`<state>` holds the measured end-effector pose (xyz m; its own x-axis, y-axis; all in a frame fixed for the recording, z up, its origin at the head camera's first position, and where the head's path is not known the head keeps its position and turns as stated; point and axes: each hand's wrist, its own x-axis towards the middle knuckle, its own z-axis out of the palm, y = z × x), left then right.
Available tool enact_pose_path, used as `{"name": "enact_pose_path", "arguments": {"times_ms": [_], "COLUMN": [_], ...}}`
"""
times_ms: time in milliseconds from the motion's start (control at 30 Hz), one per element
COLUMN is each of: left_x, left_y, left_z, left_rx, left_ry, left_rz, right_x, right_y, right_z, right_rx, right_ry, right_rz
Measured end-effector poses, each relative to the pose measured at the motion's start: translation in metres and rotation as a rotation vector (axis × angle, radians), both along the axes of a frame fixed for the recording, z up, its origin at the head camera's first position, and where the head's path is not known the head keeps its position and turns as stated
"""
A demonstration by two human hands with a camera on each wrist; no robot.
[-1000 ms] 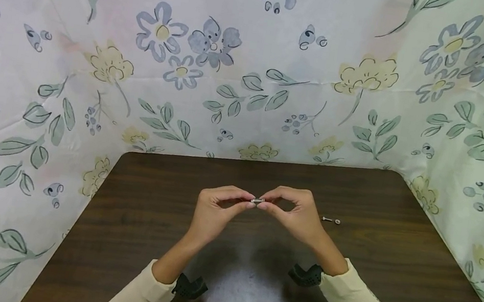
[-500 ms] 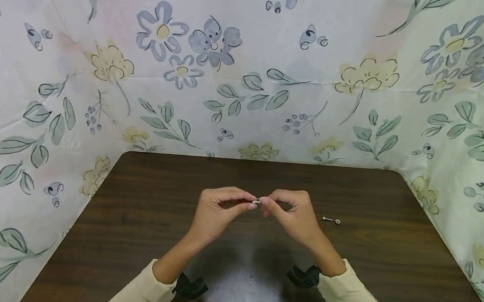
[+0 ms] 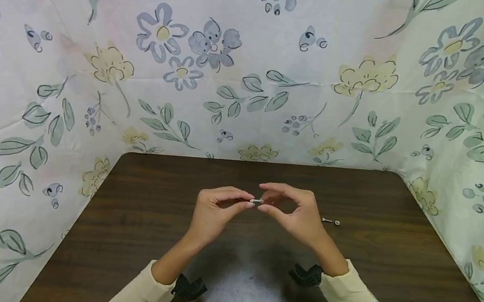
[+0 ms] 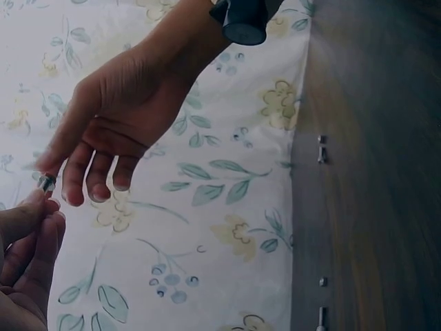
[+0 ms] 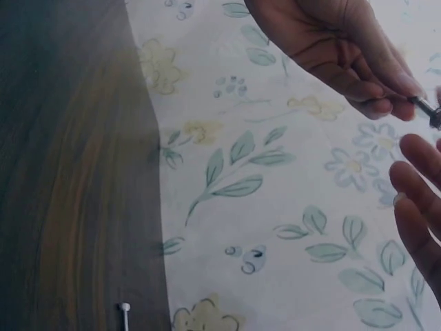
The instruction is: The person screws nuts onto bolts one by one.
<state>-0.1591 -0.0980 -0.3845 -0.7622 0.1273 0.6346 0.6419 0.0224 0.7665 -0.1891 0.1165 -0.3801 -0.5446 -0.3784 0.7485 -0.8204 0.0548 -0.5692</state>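
Above the table, my left hand (image 3: 213, 212) pinches a small silver bolt (image 3: 255, 201) between thumb and index finger. The bolt lies roughly level, its free end pointing toward my right hand (image 3: 300, 215). A wider piece sits at that end, clearest in the right wrist view, where the bolt (image 5: 424, 106) sticks out of the left fingertips. My right thumb and index finger are spread apart around this end, thumb just below it and index above. The other right fingers (image 4: 100, 183) hang loosely bent in the left wrist view.
On the dark wooden table (image 3: 144, 220), right of my right hand, lie a loose bolt (image 3: 327, 220) and a nut (image 3: 337, 222). The left wrist view shows another small bolt (image 4: 322, 317) and nut (image 4: 323, 282) there. Flowered cloth (image 3: 247, 115) hangs behind and beside the table.
Half a second ago my right thumb and index finger closed over the bolt's end; now they have spread apart and the end shows. My left hand has kept its pinch, almost still.
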Motion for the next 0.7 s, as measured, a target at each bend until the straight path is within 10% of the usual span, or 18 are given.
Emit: {"name": "enact_pose_path", "arguments": {"times_ms": [700], "left_x": [0.0004], "left_y": [-0.0007], "left_z": [0.0005], "left_rx": [-0.007], "left_ry": [-0.005], "left_rz": [-0.015], "right_x": [-0.0017], "right_y": [0.0000], "right_z": [-0.0020], "right_rx": [0.024], "right_ry": [0.034], "right_rz": [0.039]}}
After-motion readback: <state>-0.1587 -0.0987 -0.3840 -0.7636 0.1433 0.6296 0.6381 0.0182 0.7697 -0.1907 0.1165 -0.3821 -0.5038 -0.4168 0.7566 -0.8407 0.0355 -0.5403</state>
